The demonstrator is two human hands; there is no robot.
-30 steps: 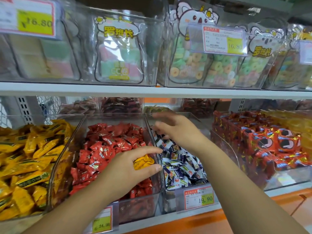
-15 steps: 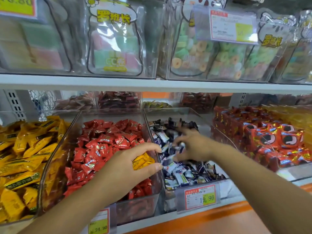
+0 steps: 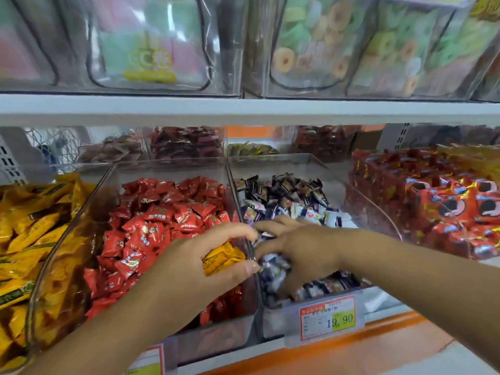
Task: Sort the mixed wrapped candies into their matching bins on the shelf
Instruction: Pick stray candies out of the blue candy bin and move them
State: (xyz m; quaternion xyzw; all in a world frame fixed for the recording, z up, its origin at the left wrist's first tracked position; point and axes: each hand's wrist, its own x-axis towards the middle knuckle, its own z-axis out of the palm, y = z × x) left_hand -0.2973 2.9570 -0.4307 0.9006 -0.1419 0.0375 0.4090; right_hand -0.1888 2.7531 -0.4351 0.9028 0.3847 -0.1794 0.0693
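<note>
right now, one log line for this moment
left hand holds yellow candies over red bin | right hand among blue candies, grip unclear

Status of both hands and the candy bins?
left hand: grips yellow candies, over the red-candy bin
right hand: inside the blue-white bin, fingers curled among the candies; grip unclear
red-candy bin: heaped full
blue-white bin: partly filled

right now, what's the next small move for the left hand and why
Probably carry the left hand leftward to the yellow pile and let go there. It grips yellow candies above the red pile, where they don't match.
</note>
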